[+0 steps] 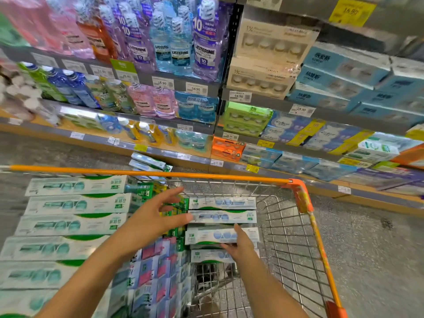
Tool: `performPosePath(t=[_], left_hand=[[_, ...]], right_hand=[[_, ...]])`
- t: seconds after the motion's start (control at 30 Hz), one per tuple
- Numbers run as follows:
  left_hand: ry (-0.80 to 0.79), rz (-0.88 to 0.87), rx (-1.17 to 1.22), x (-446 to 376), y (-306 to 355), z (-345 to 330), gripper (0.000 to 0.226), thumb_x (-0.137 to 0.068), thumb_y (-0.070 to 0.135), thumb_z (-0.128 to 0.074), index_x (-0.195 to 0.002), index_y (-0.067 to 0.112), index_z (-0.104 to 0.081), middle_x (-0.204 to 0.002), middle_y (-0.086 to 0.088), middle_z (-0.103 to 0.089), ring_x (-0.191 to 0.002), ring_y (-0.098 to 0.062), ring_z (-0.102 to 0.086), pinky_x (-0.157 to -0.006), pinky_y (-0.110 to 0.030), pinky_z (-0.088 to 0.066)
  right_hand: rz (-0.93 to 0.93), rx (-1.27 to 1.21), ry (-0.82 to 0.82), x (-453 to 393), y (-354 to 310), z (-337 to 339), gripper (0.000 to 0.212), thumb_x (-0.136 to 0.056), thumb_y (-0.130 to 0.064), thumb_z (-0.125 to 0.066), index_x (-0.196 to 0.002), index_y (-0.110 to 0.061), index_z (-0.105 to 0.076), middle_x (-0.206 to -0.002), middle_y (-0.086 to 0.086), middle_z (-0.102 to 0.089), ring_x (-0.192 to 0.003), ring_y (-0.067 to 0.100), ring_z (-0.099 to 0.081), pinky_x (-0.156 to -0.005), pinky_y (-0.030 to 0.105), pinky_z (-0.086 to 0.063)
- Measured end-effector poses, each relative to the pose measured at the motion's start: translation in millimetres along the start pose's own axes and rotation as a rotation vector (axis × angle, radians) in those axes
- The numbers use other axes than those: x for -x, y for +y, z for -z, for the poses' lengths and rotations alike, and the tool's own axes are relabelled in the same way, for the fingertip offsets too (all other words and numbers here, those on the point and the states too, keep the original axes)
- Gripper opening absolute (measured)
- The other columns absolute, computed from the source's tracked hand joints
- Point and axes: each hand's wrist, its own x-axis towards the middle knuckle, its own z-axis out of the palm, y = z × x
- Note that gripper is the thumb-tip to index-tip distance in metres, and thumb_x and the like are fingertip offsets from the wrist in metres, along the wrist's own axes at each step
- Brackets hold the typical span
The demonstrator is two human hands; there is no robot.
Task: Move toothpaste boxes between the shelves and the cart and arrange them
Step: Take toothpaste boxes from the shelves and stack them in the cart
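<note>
Toothpaste boxes (75, 204) fill the wire cart (296, 244): a stack of large white-and-green multipacks lies flat along its left side, label ends toward the middle. A block of smaller boxes with pink and blue faces (156, 271) stands on end in the near centre, green-ended ones (146, 189) beyond them. Right of centre, four white-and-blue toothpaste boxes (222, 216) lie in a column, long sides parallel to the far rim. The right part of the cart shows bare wire.

Shelves (160, 154) behind the far rim: mouthwash bottles (204, 42) on the upper left, boxed goods upper and lower right. Two loose boxes (149, 162) lie just beyond the orange handle bar (146, 173).

Left hand (156, 216): fingers spread, thumb tip touching the left end of the second blue box, holding nothing.

Right hand (238, 244): thumb on top of the third blue box, fingers curled under its near edge, gripping it.
</note>
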Motion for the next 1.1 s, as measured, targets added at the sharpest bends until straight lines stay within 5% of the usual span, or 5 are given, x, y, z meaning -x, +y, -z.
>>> performPosePath(t=[0.27, 0.43, 0.73, 0.93, 1.1], left_hand=[[0.052, -0.02, 0.038, -1.2, -3.2, 10.8, 0.07, -0.059, 0.049, -0.069, -0.125, 0.052, -0.046, -0.128, 0.016, -0.05, -0.12, -0.009, -0.047, -0.088, -0.032, -0.048], [0.123, -0.063, 0.083, 7.0, 2.1, 19.4, 0.057, -0.064, 0.042, -0.071, -0.115, 0.053, -0.049, -0.124, 0.014, -0.053, -0.119, -0.011, -0.05, -0.097, -0.041, -0.047], [0.51, -0.304, -0.044, 95.6, 20.3, 68.0, 0.053, -0.079, 0.03, -0.072, -0.119, 0.053, -0.046, -0.124, 0.016, -0.051, -0.116, -0.004, -0.047, -0.095, -0.027, -0.038], [0.924, -0.385, -0.311, 239.0, -24.1, 111.2, 0.056, -0.069, 0.059, -0.06, -0.118, 0.05, -0.038, -0.122, 0.009, -0.051, -0.111, -0.001, -0.043, -0.093, -0.004, -0.026], [1.236, -0.265, -0.269, 389.2, -119.0, 126.0, 0.06, -0.064, 0.062, -0.05, -0.12, 0.042, -0.042, -0.118, 0.004, -0.054, -0.109, -0.01, -0.05, -0.09, -0.008, -0.029]], right_hand=[[-0.055, 0.024, -0.053, -9.4, -11.2, -12.2, 0.05, -0.095, -0.014, -0.054, -0.141, -0.004, -0.036, -0.152, 0.024, -0.02, -0.133, 0.046, -0.031, -0.106, 0.051, -0.036], [-0.07, 0.66, -0.141, 26.6, -19.9, -23.9, 0.061, -0.091, -0.02, -0.062, -0.141, 0.003, -0.035, -0.123, 0.03, -0.048, -0.081, 0.038, -0.057, -0.076, 0.05, -0.052], [1.416, 1.506, -0.389, 255.0, -52.8, -96.2, 0.061, -0.088, -0.04, -0.061, -0.142, -0.022, -0.037, -0.141, -0.002, -0.046, -0.127, 0.018, -0.045, -0.103, 0.036, -0.041], [2.097, 1.575, -0.707, 356.2, 62.2, -128.6, 0.058, -0.082, -0.033, -0.071, -0.132, -0.013, -0.05, -0.12, 0.008, -0.06, -0.112, 0.03, -0.055, -0.09, 0.037, -0.045], [2.304, 1.554, -1.082, 406.8, 218.1, -128.2, 0.051, -0.071, -0.032, -0.075, -0.113, -0.005, -0.063, -0.096, 0.011, -0.067, -0.087, 0.033, -0.065, -0.073, 0.035, -0.053]])
